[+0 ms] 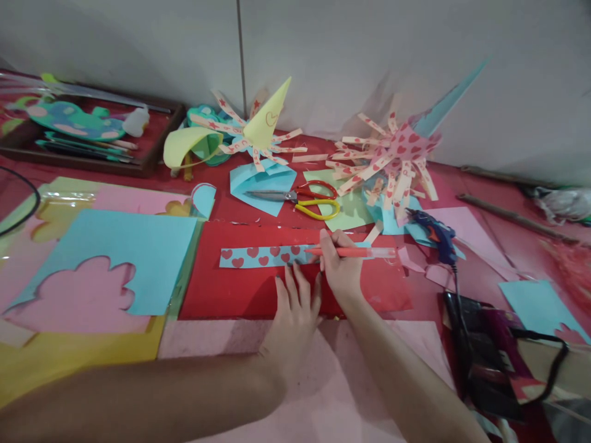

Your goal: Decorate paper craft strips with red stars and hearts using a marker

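A light blue paper strip [258, 255] with red hearts along it lies on a red sheet [231, 295]. My left hand [295, 301] rests with spread fingers on the strip's lower edge, near its middle. In my right hand [340, 271] is a red marker [355, 251], its tip on the strip just past the last hearts. The marker and my fingers cover part of the strip's right half. Under my wrists is a pale pink sheet [207, 344]. Behind the strip lie scissors [295, 197] with one red and one yellow handle.
Paper cones with curled strips stand at the back: a yellow cone [268, 117] and a blue cone [450, 101]. A glue gun [436, 234] with its cord and a black bag [482, 357] are at right. Cut blue paper [152, 237] and a tool tray [152, 157] are left.
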A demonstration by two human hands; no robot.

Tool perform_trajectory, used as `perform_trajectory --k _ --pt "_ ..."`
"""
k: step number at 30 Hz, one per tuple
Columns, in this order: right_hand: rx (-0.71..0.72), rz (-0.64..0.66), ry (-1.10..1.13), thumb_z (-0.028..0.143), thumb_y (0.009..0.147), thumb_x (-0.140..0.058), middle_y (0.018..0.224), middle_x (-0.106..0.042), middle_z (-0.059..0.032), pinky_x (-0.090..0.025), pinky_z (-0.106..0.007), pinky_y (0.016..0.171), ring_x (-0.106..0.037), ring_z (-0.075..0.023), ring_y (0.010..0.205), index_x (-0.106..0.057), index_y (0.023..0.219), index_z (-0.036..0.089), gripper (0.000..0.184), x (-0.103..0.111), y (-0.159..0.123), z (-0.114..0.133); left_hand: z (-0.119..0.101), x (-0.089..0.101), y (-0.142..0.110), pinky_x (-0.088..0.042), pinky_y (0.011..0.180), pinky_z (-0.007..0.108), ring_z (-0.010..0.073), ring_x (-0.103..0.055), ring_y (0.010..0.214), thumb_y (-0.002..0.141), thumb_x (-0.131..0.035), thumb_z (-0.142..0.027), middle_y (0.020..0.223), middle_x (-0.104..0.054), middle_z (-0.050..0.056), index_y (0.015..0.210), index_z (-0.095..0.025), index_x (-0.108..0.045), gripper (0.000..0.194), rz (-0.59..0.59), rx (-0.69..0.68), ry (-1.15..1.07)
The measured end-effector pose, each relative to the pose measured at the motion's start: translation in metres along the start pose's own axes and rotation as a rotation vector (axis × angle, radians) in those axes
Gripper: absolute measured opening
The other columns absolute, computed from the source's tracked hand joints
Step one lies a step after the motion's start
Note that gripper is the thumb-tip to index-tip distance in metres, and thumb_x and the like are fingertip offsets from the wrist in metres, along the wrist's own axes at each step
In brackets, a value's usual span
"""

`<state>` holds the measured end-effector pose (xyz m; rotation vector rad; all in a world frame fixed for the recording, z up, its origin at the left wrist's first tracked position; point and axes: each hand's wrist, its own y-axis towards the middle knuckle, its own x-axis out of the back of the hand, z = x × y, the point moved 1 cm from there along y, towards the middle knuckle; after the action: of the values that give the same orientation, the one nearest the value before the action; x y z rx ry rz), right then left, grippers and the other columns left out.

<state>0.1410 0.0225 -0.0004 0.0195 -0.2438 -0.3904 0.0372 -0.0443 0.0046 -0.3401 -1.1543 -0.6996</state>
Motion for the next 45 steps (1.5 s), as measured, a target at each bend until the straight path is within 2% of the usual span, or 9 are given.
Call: perform_trajectory --k 4,8,14,22,33,39,45 --pt "-0.034 0.049 0.011 0.041 0.082 -0.049 0.042 -0.040 0.0090 -0.038 -0.020 0.040 -0.056 -0.0098 0.040 -0.033 0.055 0.021 0.036 -0.0018 0.0001 -0.0013 -0.0009 -0.0015 0.0005 -0.046 0.088 0.043 0.0356 -0.051 0.112 0.082 -0.043 -0.044 0.121 -0.053 0.027 0.125 -0.005 -0.045 0.058 0.012 0.001 0.007" --pt "-0.068 0.080 0.006 0.040 0.082 -0.048 0.041 -0.038 0.0094 -0.039 -0.020 0.041 -0.056 -0.0106 0.040 -0.032 0.055 0.021 0.037 -0.0027 -0.0004 -0.0005 0.0011 -0.0018 0.0006 -0.046 0.088 0.045 0.0365 -0.051 0.111 0.083 -0.044 -0.041 0.121 -0.053 0.026 0.126 -0.006 -0.045 0.055 0.026 -0.018 -0.021" --pt "-0.044 0.072 -0.023 0.041 0.080 -0.052 0.043 -0.038 0.0088 -0.038 -0.021 0.042 -0.060 -0.0120 0.045 -0.030 0.054 0.022 0.039 -0.0028 -0.0014 0.0004 0.0042 -0.0008 0.0014 -0.047 0.087 0.049 0.0386 -0.050 0.112 0.083 -0.044 -0.041 0.123 -0.052 0.024 0.127 -0.011 -0.044 0.054 0.032 0.013 -0.085" --pt "0.031 0.033 -0.097 0.040 0.080 -0.052 0.043 -0.044 0.0071 -0.040 -0.023 0.045 -0.058 -0.0120 0.046 -0.031 0.054 0.022 0.038 -0.0021 -0.0029 -0.0002 0.0004 -0.0019 0.0010 -0.047 0.086 0.047 0.0387 -0.049 0.114 0.084 -0.043 -0.038 0.123 -0.049 0.029 0.126 -0.005 -0.044 0.054 0.035 -0.007 -0.104" --pt "-0.037 0.055 -0.081 0.032 0.079 -0.050 0.047 -0.042 0.0077 -0.038 -0.021 0.041 -0.059 -0.0118 0.045 -0.030 0.054 0.022 0.033 -0.0026 -0.0004 -0.0012 0.0009 -0.0003 0.0017 -0.047 0.086 0.046 0.0372 -0.048 0.114 0.082 -0.048 -0.037 0.124 -0.050 0.028 0.128 -0.006 -0.043 0.056 0.059 0.009 -0.131" --pt "-0.041 0.059 -0.106 0.029 0.079 -0.049 0.047 -0.044 0.0076 -0.041 -0.021 0.045 -0.057 -0.0104 0.045 -0.032 0.054 0.021 0.031 -0.0032 0.0002 -0.0029 0.0013 0.0006 0.0024 -0.047 0.086 0.045 0.0366 -0.049 0.114 0.082 -0.047 -0.037 0.123 -0.051 0.028 0.126 -0.005 -0.044 0.054 0.059 0.007 -0.137" --pt "-0.052 0.071 -0.107 0.033 0.080 -0.048 0.047 -0.040 0.0081 -0.038 -0.020 0.041 -0.058 -0.0107 0.045 -0.031 0.055 0.021 0.033 -0.0028 0.0004 -0.0017 0.0009 0.0002 0.0024 -0.048 0.085 0.046 0.0374 -0.050 0.113 0.083 -0.046 -0.035 0.121 -0.052 0.029 0.126 -0.004 -0.044 0.053 0.038 0.005 -0.128"
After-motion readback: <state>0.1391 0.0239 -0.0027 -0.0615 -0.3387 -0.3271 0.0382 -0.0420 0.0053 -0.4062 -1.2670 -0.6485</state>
